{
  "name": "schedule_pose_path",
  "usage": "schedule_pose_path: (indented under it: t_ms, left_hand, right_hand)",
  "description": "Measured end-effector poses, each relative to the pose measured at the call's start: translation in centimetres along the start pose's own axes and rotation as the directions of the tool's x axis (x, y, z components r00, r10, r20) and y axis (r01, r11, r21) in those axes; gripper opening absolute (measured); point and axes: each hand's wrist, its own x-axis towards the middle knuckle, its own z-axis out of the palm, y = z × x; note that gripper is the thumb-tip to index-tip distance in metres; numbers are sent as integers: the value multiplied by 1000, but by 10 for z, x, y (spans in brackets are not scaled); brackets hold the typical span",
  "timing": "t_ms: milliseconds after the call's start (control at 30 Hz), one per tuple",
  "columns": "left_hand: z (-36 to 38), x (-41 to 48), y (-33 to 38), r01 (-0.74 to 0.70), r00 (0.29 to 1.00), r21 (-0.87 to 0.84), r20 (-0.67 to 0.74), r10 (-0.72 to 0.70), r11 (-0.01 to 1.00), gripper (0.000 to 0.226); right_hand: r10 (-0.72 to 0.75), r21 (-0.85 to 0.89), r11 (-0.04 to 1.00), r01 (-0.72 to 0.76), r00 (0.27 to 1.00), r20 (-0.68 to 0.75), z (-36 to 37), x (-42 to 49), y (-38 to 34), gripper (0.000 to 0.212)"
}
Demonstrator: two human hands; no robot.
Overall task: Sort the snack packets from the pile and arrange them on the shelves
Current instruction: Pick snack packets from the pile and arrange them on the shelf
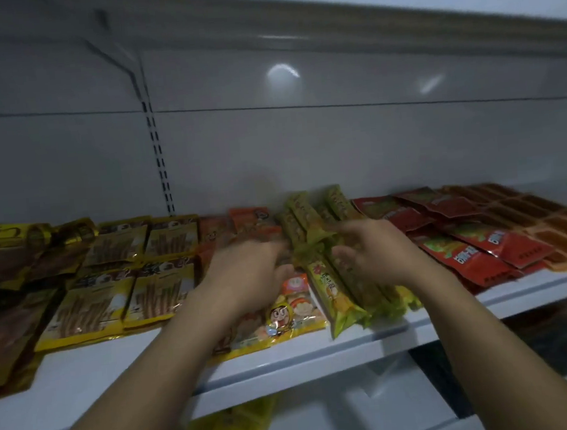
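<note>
Long yellow-green snack packets [329,289] lie in a row at the middle of the white shelf [288,362], more of them [304,218] stacked behind. My right hand [371,255] rests on the green packets with fingers spread and slightly bent. My left hand [246,273], blurred by motion, lies just left of them over an orange cartoon packet [290,313]. I cannot tell whether either hand grips a packet.
Yellow stick-snack packets [88,310] and brown-gold packets [2,308] fill the shelf's left. Red packets [477,252] and orange-brown packets [564,228] lie at the right. Orange packets [248,223] sit behind my left hand. A yellow packet [232,428] shows on the shelf below.
</note>
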Motion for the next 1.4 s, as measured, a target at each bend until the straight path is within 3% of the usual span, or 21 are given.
schedule_pose_path:
  t_ms: [133, 233, 333, 500, 733, 933, 1067, 1267, 1400]
  left_hand:
    - [-1, 52, 20, 22, 999, -67, 35, -20, 998, 35]
    - [10, 100, 23, 126, 985, -132, 134, -108, 983, 30]
    - [53, 161, -4, 216, 973, -137, 110, -201, 967, 53]
    - [13, 171, 52, 291, 954, -212, 137, -267, 933, 54]
    - [27, 188, 62, 396, 917, -327, 94, -387, 858, 61]
    - [22, 181, 69, 397, 915, -347, 83, -394, 850, 61]
    - [20, 175, 66, 373, 928, -291, 115, -355, 881, 49]
    - [25, 169, 52, 410, 912, -318, 123, -392, 855, 58]
    - [29, 169, 54, 455, 890, -322, 202, -409, 830, 63]
  right_hand:
    - [63, 180, 982, -63, 998, 9, -19, 36, 60, 35]
    - [91, 179, 978, -103, 993, 76, -25, 71, 90, 27]
    - [81, 120, 988, -102, 982, 169, -25, 106, 108, 54]
    - [89, 54, 993, -107, 960, 266, -11, 136, 112, 62]
    - [12, 152, 987, -47, 975, 223, -10, 144, 110, 48]
    - [-35, 311, 950, -38, 973, 227, -3, 150, 104, 55]
    - [-86, 162, 986, 43, 960, 268, 6, 151, 103, 60]
    - [-90, 133, 989, 66, 979, 184, -13, 147, 121, 50]
    - [-42, -2, 999, 45, 940, 338, -13, 144, 129, 59]
